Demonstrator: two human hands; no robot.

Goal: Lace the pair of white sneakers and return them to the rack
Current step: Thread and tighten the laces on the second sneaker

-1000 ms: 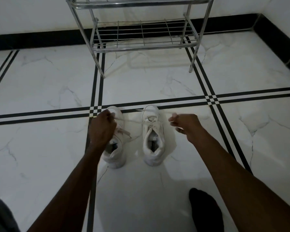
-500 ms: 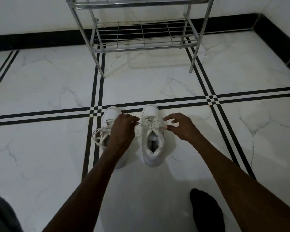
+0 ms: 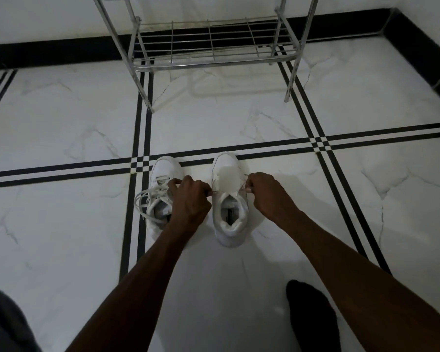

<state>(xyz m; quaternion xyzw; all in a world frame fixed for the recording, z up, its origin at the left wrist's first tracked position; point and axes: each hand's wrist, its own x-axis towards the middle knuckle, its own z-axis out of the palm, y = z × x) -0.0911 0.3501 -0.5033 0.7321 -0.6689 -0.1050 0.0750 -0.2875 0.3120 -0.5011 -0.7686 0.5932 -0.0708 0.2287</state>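
Observation:
Two white sneakers stand side by side on the floor, toes pointing away from me. The left sneaker [image 3: 160, 191] has loose lace loops spilling off its left side. The right sneaker [image 3: 229, 204] sits between my hands. My left hand [image 3: 188, 201] pinches a lace end at that shoe's left edge, partly covering the left sneaker. My right hand [image 3: 267, 194] pinches the other lace end at its right edge. The lace runs taut across the tongue. The metal shoe rack [image 3: 214, 47] stands beyond the shoes against the wall.
White marble floor tiles with black double stripes [image 3: 142, 128] cross under the shoes. A black skirting [image 3: 417, 36] lines the walls, with a corner at the far right. My dark-socked foot [image 3: 313, 316] rests at the lower right, and a grey trouser leg [image 3: 3, 326] shows at the lower left.
Both hands moved inward from wide apart and closed in on the right sneaker's sides. The lace, first stretched out wide, now lies short and tight across the shoe.

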